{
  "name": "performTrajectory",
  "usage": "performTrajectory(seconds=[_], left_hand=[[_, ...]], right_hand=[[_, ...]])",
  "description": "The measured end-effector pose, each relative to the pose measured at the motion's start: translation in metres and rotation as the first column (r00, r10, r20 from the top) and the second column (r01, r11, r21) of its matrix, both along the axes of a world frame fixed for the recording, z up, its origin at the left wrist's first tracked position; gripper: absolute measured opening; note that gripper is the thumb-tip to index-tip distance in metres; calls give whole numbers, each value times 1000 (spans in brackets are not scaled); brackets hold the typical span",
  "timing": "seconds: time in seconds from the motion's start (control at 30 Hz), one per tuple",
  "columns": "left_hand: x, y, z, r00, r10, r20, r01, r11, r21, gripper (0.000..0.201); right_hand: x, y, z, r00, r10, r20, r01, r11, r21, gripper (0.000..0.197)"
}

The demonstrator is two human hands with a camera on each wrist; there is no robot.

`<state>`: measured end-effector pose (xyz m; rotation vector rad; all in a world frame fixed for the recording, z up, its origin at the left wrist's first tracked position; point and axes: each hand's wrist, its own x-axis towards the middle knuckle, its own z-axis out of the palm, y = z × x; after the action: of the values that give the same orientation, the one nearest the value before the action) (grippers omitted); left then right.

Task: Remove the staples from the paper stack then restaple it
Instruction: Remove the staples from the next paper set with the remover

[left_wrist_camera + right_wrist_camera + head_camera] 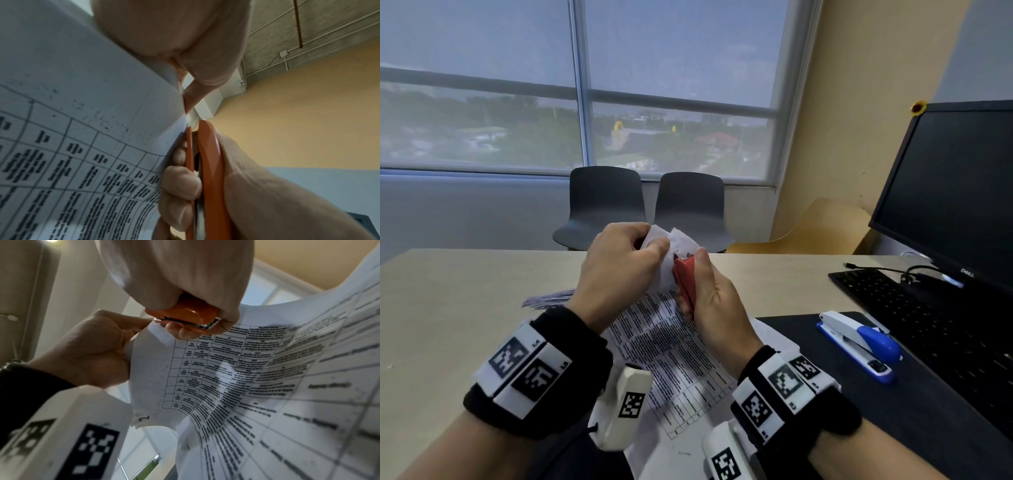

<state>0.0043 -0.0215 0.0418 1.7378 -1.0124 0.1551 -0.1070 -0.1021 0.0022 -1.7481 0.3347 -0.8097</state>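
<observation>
Above the desk [465, 291], left hand [619, 267] pinches the paper stack [674, 346]; right hand [717, 301] clamps the staple remover [685, 281]. Yanking could tear that corner.

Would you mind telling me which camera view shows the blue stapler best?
The head view: the blue stapler lies in full sight on the dark mat, beside the keyboard. Neither wrist view shows it; both are filled with the paper stack and the hands.
</observation>
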Motion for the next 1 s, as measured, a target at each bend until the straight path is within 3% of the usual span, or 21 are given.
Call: performTrajectory(seconds=[0.17,0.3,0.4,0.47,0.57,0.63,1.0], left_hand=[[1,-2,-4,990,37,133,-38,999,6,32],[-12,-4,-6,931,98,351,-115,993,28,32],[-19,-5,-5,897,113,427,-135,991,20,29],[-19,-6,-5,898,103,428,-121,992,15,29],[-17,-6,-5,914,101,394,-110,994,1,31],[-14,-5,-2,928,109,356,-110,994,-20,34],[1,-3,-2,993,18,119,-17,1000,-13,34]], right_hand=[[-4,-6,4,989,-106,-102,89,984,-154,54],[-18,-7,27,927,-297,-228,178,885,-430,60],[-20,-4,32,905,-371,-210,224,833,-506,61],[-15,0,22,924,-337,-178,239,877,-418,63],[-6,6,1,974,-210,-80,202,974,-100,60],[-2,8,-3,989,-136,-49,138,990,31,59],[-4,8,1,993,113,-19,-109,984,141,56]])
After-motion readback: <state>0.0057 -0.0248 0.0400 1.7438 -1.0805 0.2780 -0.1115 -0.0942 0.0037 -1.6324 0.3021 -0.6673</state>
